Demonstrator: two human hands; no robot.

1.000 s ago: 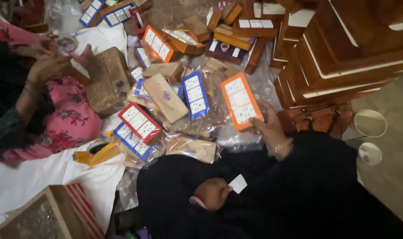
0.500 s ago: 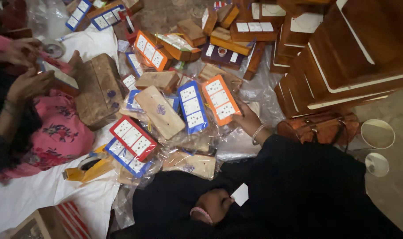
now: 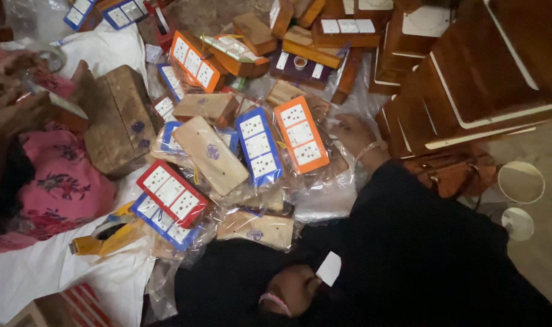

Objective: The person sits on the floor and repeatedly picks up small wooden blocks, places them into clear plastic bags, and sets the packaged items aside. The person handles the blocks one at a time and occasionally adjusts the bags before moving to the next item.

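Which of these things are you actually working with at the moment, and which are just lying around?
In hand: right hand open beside the orange socket board; left hand pinching a small white tag.
Lying about: blue socket board, red socket board, yellow tape dispenser, brown bag, stacked wooden boxes.

Orange-framed wooden switchboard with white sockets (image 3: pixel 301 134) — plastic-wrapped, face up, tilted on the pile; small white paper slip (image 3: pixel 329 268) — pinched.

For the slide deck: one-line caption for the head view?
Right hand rests on plastic beside an orange switchboard; left hand holds a white slip.
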